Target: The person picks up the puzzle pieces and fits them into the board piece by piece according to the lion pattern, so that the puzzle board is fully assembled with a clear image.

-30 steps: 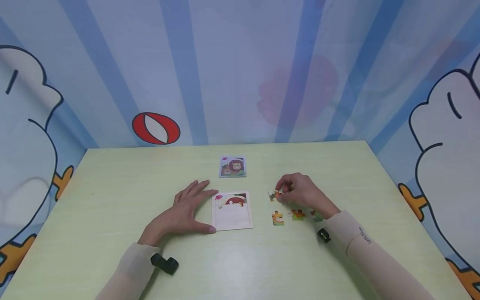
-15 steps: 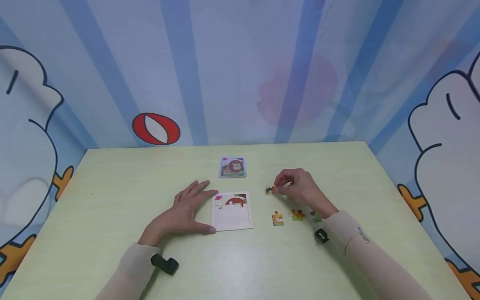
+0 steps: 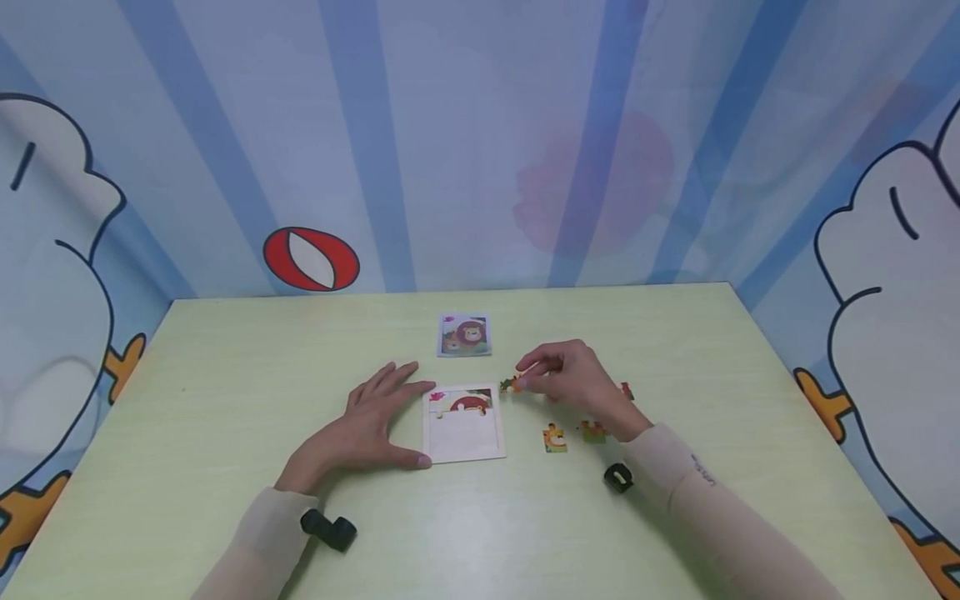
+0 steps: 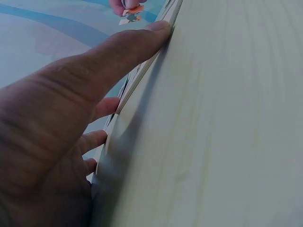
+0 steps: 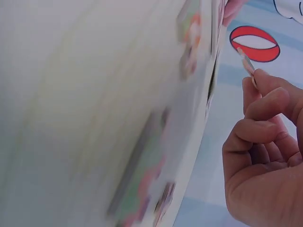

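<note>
Wears two dark devices [image 3: 327, 529], one per wrist, nearer than the white tray [image 3: 463, 440]. Spreads the left hand [image 3: 367, 429] wide, thumb and index finger at the tray's left edge. Has two loose puzzle pieces [image 3: 555, 439] right of the tray; fitted pieces [image 3: 467, 402] inside its far part, too small to count. Pinches one lifted piece [image 3: 509, 385] with the right hand [image 3: 573, 379], just right of the tray's far corner. Includes one part-hidden piece [image 3: 626, 389] farther right and one lion picture [image 3: 464, 335] behind the tray.

Blue striped backdrop [image 3: 480, 150], pale table [image 3: 465, 533]
</note>
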Demonstrator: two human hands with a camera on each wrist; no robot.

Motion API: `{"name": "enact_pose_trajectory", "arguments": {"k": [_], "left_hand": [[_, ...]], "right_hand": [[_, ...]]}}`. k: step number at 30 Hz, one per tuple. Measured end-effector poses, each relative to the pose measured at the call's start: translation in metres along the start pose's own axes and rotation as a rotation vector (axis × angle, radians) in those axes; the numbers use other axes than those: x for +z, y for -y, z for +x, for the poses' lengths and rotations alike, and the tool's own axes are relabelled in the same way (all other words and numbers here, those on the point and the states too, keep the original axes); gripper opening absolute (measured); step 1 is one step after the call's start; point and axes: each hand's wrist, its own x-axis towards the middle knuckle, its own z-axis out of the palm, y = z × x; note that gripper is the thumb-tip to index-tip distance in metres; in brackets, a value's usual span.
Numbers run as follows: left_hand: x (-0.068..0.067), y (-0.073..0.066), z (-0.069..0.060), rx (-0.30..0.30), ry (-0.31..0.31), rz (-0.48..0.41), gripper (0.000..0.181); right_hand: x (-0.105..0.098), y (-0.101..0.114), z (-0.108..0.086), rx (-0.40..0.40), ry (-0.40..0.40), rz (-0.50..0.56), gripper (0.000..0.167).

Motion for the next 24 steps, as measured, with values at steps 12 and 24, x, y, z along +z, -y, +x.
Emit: {"name": "enact_pose_trajectory", "arguments": {"k": [12, 24], "left_hand": [[-0.001, -0.002, 0.000, -0.004, 0.004, 0.008, 0.104], [-0.001, 0.000, 0.001, 0.014, 0.005, 0.010, 0.103]], "right_hand": [[0.028, 0.021, 0.004, -0.022, 0.090, 0.047, 0.017], [0.057, 0.031, 0.014, 0.004, 0.201, 0.056, 0.013]]}}
